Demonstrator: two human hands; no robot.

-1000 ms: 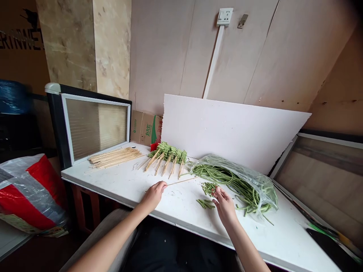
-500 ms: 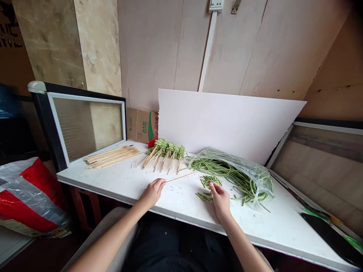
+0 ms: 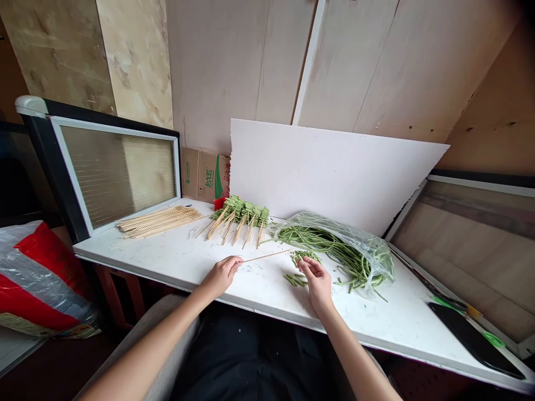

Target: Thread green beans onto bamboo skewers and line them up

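Note:
My left hand (image 3: 220, 275) is closed, pinching one end of a thin bamboo skewer (image 3: 267, 256). The skewer points right across the table, its far end close to a small pile of cut green bean pieces (image 3: 297, 256). Over the near edge of that pile is my right hand (image 3: 316, 281), thumb and fingers slightly apart, with nothing visible held in them. More cut pieces (image 3: 295, 279) lie just left of the right wrist. Behind the pile, long green beans (image 3: 334, 248) spill from a clear plastic bag (image 3: 378, 253).
Skewered bean pieces (image 3: 246, 211) are stacked at the back, stick ends toward me. Bare skewers (image 3: 156, 223) lie on the left of the white table (image 3: 179, 264). A white board (image 3: 317, 167) leans behind. Scissors (image 3: 451, 301) and a black phone (image 3: 474, 340) lie at the right.
The view has tilted down and shifted slightly. My right hand's fingers have moved onto the bean pile and loosened a little. The left hand keeps hold of the skewer.

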